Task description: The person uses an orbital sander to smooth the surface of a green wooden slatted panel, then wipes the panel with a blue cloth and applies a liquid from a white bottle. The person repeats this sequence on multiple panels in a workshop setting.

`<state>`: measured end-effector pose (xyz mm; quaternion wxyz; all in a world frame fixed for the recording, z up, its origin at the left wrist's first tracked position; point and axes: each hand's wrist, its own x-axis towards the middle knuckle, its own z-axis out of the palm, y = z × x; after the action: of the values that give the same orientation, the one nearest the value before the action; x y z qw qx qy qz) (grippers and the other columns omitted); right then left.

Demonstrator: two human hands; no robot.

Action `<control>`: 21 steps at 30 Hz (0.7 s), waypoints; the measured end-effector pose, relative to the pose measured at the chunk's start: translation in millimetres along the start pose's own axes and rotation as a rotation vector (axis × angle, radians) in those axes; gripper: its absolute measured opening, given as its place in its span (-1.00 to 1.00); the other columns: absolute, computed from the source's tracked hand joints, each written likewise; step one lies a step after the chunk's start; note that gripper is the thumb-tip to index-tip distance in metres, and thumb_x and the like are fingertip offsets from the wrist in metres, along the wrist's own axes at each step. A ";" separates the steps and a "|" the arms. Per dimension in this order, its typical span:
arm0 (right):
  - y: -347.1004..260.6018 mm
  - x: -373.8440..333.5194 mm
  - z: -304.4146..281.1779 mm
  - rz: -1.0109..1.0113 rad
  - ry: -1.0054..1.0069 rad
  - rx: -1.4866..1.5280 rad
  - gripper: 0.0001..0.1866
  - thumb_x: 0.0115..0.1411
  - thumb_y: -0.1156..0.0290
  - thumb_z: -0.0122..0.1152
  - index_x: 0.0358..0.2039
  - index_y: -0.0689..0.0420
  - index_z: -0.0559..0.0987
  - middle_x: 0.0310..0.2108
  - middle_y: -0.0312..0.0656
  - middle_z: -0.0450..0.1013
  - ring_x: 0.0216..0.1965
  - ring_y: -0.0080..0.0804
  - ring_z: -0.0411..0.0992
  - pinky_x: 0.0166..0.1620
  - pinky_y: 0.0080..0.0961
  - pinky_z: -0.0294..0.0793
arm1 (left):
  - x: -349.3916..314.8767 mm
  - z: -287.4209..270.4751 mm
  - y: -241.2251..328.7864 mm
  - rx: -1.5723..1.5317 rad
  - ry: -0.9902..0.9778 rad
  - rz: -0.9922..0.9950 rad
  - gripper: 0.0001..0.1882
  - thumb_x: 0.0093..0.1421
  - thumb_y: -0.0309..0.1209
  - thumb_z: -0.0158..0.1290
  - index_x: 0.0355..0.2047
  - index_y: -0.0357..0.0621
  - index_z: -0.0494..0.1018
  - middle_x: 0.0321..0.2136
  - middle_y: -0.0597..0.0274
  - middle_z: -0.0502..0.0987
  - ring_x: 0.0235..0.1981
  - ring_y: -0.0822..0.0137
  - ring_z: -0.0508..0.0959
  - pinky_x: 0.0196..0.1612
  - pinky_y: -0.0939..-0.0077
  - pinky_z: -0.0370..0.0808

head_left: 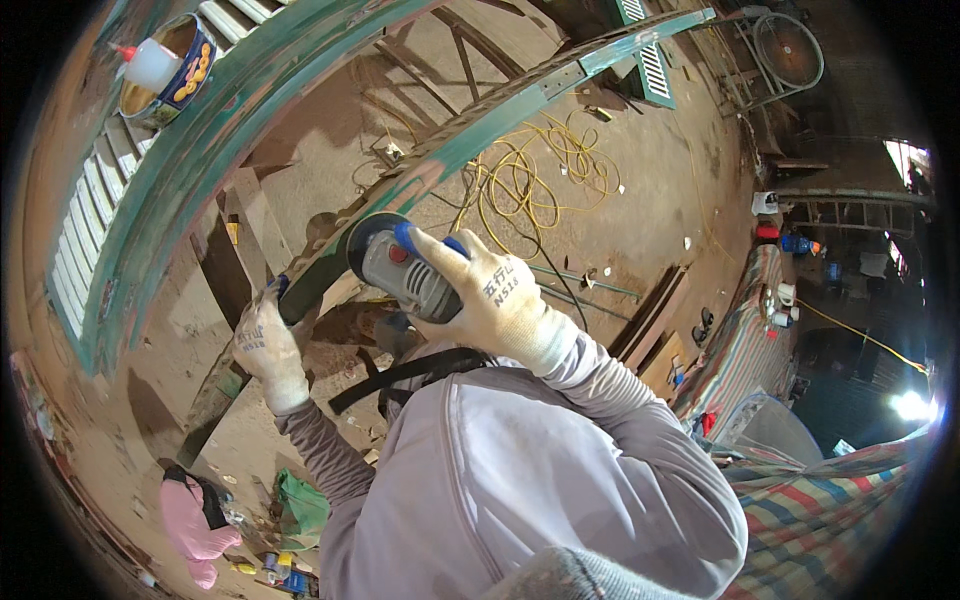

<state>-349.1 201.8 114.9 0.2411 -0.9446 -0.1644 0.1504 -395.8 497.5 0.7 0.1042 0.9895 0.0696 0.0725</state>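
My right hand (490, 292), in a white work glove with blue fingertips, is wrapped around a grey power sander (408, 276) with a red button. The sander's round pad is at the side of a long wooden beam (445, 160), partly green and partly bare. I cannot tell whether the pad presses on it. My left hand (268, 345), gloved the same way, grips the beam's nearer stretch, with its fingertips over the edge. The palm side of that hand is hidden.
Left of the beam stands a green louvred shutter (115, 265), bearing a tub (190, 75) with a white bottle. A yellow cable (520, 185) lies coiled on the floor beyond. Wooden boards (650, 315) lie to the right; pink cloth (195, 520) is at lower left.
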 end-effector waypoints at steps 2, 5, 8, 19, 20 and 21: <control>10.8 3.2 -9.0 0.024 0.040 0.036 -0.05 -0.03 0.05 0.53 0.38 -0.01 0.37 -0.10 0.08 0.50 -0.16 0.10 0.59 -0.11 -0.12 0.63 | 1.2 -0.7 2.5 0.019 -0.084 -0.094 -0.57 0.08 -0.28 0.30 0.00 0.08 0.64 -0.08 0.21 0.70 -0.05 0.13 0.68 -0.02 0.23 0.59; 36.2 10.1 -27.1 0.096 0.119 0.021 -0.03 -0.06 0.06 0.54 0.36 0.06 0.37 -0.07 0.11 0.52 -0.10 0.13 0.58 -0.02 -0.12 0.59 | 2.6 -2.6 10.0 0.097 -0.051 -0.081 -0.55 0.06 -0.06 0.32 -0.05 0.11 0.66 -0.19 0.19 0.72 -0.16 0.09 0.70 -0.11 0.19 0.61; 80.2 17.7 -35.4 0.149 0.298 0.033 -0.05 -0.07 0.09 0.56 0.32 0.16 0.40 -0.01 0.13 0.56 -0.01 0.07 0.58 0.08 -0.19 0.55 | 2.5 4.7 6.3 0.059 -0.017 -0.049 -0.49 0.01 0.01 0.34 -0.06 0.10 0.66 -0.22 0.19 0.72 -0.17 0.06 0.69 -0.13 0.13 0.61; 180.2 -13.3 -52.7 0.245 0.817 0.752 -0.08 -0.09 0.21 0.63 0.29 0.12 0.43 0.09 -0.08 0.54 0.09 -0.29 0.54 0.18 -0.33 0.49 | 30.4 -18.8 19.4 0.043 -0.077 -0.129 -0.37 -0.11 0.13 0.43 -0.11 0.02 0.67 -0.22 0.07 0.71 -0.20 -0.01 0.69 -0.14 0.09 0.60; 183.6 -17.1 -52.7 0.240 0.849 0.843 -0.09 -0.09 0.22 0.63 0.29 0.12 0.43 0.09 -0.10 0.54 0.08 -0.32 0.52 0.17 -0.35 0.50 | 33.9 -23.5 22.0 0.056 -0.089 -0.140 -0.36 -0.12 0.13 0.43 -0.11 0.02 0.67 -0.23 0.06 0.71 -0.21 -0.01 0.69 -0.15 0.09 0.60; 182.9 -22.0 -56.1 0.235 0.869 0.960 -0.11 -0.08 0.30 0.64 0.29 0.09 0.43 0.10 -0.15 0.50 0.08 -0.40 0.49 0.14 -0.41 0.51 | 38.5 -28.0 24.4 0.024 -0.111 -0.147 -0.34 -0.14 0.15 0.44 -0.11 0.02 0.67 -0.25 0.05 0.71 -0.23 -0.03 0.69 -0.16 0.06 0.59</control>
<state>-305.0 18.9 74.1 0.6621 -0.7185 0.1376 -0.1628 -359.5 485.2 38.0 0.1013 0.9854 0.1369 0.0092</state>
